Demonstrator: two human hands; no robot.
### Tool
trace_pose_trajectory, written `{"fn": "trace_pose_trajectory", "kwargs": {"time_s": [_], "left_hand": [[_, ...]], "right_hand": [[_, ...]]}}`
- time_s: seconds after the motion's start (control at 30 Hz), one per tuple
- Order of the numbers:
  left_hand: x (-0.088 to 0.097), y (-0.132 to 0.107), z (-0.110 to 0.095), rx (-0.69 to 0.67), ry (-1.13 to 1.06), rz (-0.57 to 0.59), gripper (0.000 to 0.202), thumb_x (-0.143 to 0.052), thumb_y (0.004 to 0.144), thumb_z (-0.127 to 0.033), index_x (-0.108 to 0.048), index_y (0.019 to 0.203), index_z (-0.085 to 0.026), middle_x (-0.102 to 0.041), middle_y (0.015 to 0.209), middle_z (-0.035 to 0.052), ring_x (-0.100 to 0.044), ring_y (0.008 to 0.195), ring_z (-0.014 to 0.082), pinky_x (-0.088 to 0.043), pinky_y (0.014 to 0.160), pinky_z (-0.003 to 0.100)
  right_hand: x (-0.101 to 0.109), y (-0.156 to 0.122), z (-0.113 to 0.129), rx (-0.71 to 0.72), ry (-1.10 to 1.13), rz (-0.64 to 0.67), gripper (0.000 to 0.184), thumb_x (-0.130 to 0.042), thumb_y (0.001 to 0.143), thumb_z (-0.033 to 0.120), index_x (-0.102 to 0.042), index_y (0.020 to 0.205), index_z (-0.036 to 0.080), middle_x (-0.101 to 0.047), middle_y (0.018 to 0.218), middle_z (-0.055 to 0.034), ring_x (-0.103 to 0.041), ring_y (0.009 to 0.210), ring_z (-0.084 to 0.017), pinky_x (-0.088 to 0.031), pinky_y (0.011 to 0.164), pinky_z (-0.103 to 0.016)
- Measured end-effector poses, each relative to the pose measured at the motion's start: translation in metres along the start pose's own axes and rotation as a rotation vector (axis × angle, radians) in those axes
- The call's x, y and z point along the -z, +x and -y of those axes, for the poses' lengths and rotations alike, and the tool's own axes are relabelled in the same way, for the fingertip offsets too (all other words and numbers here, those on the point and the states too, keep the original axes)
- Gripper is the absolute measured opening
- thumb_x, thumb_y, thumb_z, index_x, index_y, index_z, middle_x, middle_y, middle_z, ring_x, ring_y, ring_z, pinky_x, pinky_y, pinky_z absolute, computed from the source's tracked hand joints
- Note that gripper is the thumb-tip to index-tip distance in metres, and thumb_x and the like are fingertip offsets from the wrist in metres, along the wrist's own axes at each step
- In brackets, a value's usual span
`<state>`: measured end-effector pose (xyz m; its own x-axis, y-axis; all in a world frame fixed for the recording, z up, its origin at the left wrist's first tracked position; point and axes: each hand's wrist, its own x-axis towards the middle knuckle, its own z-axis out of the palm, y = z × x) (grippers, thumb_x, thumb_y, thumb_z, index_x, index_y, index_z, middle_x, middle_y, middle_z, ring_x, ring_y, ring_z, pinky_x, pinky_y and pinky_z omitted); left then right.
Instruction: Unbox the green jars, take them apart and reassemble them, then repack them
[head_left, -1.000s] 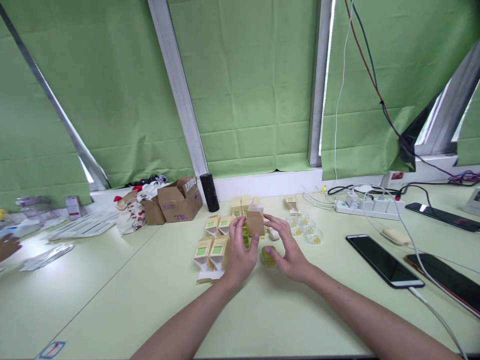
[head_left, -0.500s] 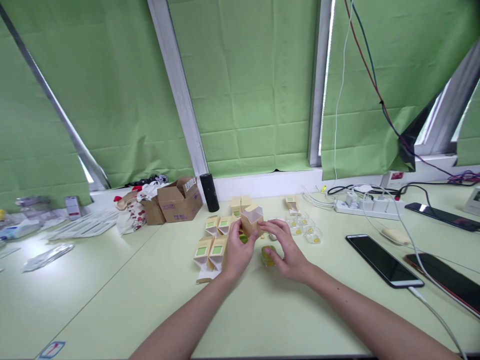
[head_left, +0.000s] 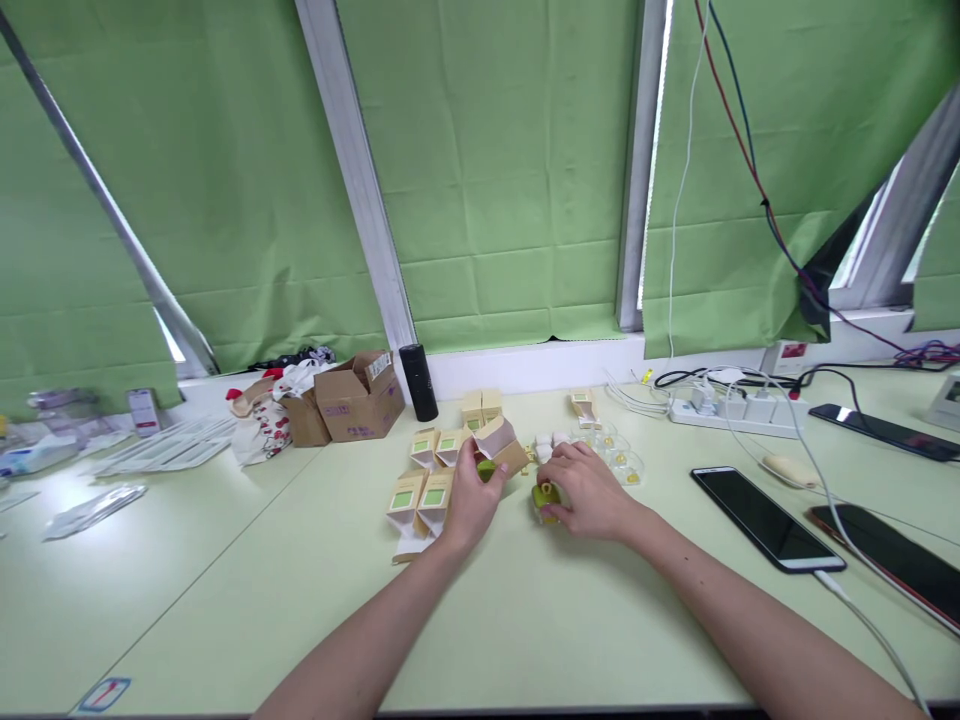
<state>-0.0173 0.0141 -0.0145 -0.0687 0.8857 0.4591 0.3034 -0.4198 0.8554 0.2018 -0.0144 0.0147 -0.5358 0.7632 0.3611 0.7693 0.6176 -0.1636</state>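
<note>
Head view: the left hand (head_left: 472,500) has its grip closed around a tilted, open box (head_left: 513,458); the right hand (head_left: 592,495) grips a green block (head_left: 546,494) low over the table (head_left: 525,630). Green-marked cartons (head_left: 435,496) stand left, clear cups (head_left: 628,466) beyond the right hand, a phone (head_left: 765,520) farther right.

Boxes (head_left: 406,497) left of phones (head_left: 765,517) (on table (head_left: 517,640))

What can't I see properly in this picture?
In the head view:
Part of the held box: hidden by the left hand.
Part of the green thing: hidden by the right hand.
Any writing on the box labels: too small.
White device: cut off by the right edge.
</note>
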Motion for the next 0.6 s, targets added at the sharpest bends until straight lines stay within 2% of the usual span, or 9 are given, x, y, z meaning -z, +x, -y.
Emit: {"fn": "trace_pose_trajectory", "kwargs": {"time_s": [0.2, 0.43, 0.53, 0.6], "left_hand": [[-0.001, -0.008, -0.013, -0.023, 0.114, 0.102, 0.048, -0.070, 0.081, -0.017, -0.057, 0.127, -0.024, -0.071, 0.121, 0.0096, -0.068, 0.106, 0.0259, -0.053, 0.093, 0.041], [-0.004, -0.014, -0.001, -0.112, 0.344, 0.189, 0.047, -0.072, 0.073, -0.017, -0.064, 0.119, -0.024, -0.071, 0.114, 0.0106, -0.062, 0.114, 0.0340, -0.046, 0.100, 0.048], [-0.004, -0.015, 0.000, -0.141, 0.373, 0.249, 0.046, -0.071, 0.070, -0.014, -0.065, 0.114, -0.025, -0.071, 0.108, 0.0102, -0.062, 0.110, 0.0351, -0.045, 0.100, 0.049], [-0.004, -0.016, -0.002, -0.125, 0.367, 0.279, 0.050, -0.071, 0.068, -0.013, -0.064, 0.116, -0.025, -0.071, 0.111, 0.0105, -0.060, 0.113, 0.0357, -0.043, 0.101, 0.050]], "right_hand": [[0.006, 0.003, -0.012, -0.120, -0.053, 0.035, 0.018, -0.076, 0.080, 0.030, -0.072, 0.095, 0.020, -0.076, 0.094, -0.0075, -0.062, 0.105, -0.028, -0.039, 0.088, -0.038], [0.010, 0.003, -0.015, -0.232, -0.068, 0.052, 0.017, -0.077, 0.079, 0.028, -0.073, 0.094, 0.021, -0.075, 0.096, -0.0093, -0.066, 0.098, -0.028, -0.041, 0.081, -0.036], [0.011, 0.003, -0.015, -0.230, -0.076, 0.060, 0.017, -0.077, 0.078, 0.027, -0.072, 0.094, 0.021, -0.075, 0.094, -0.0090, -0.066, 0.097, -0.029, -0.042, 0.078, -0.035], [0.011, 0.002, -0.014, -0.225, -0.081, 0.063, 0.018, -0.077, 0.078, 0.027, -0.071, 0.094, 0.021, -0.074, 0.096, -0.0093, -0.066, 0.097, -0.029, -0.042, 0.078, -0.035]]}}
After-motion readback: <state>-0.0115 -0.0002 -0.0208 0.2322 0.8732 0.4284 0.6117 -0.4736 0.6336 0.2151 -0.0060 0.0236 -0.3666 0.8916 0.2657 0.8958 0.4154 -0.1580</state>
